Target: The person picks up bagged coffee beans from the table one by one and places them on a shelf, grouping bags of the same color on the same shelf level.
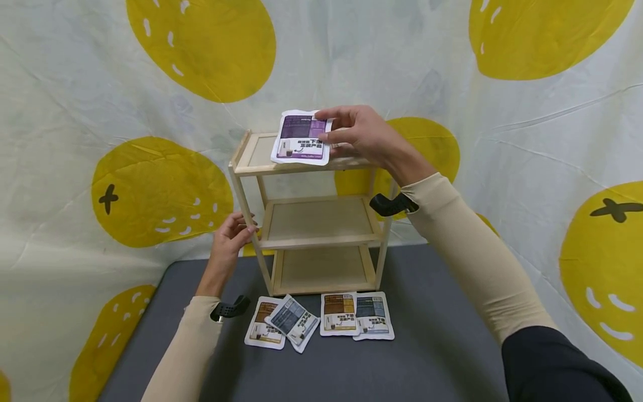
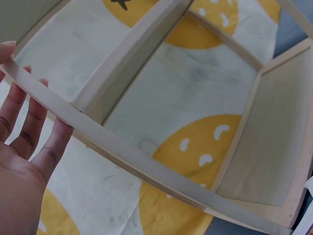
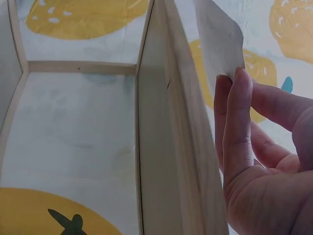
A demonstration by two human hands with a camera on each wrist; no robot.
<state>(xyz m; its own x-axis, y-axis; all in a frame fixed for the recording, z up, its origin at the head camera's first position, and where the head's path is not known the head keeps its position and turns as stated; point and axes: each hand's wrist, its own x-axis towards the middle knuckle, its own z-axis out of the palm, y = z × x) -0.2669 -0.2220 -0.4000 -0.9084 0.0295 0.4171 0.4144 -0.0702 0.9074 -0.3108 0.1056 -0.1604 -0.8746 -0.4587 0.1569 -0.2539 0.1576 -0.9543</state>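
Note:
A flat white packet with a purple label (image 1: 301, 139) is pinched at its right edge by my right hand (image 1: 364, 137), just over the top of a small three-tier wooden shelf (image 1: 321, 243). Seen from the right wrist, the fingers of that hand (image 3: 244, 147) hold the packet's pale side (image 3: 222, 41) beside the wooden edge. My left hand (image 1: 227, 245) grips the shelf's left front post, thumb on one side and fingers on the other, as the left wrist view shows with the hand (image 2: 29, 152) at the post (image 2: 117, 142).
In front of the shelf, on the grey tabletop (image 1: 432, 357), lie a brown packet (image 1: 258, 329) under a tilted blue-grey one (image 1: 296, 321), and an orange-brown packet (image 1: 338, 315) overlapping a dark blue one (image 1: 374, 321). Behind hangs a white cloth (image 1: 326, 61) with yellow shapes.

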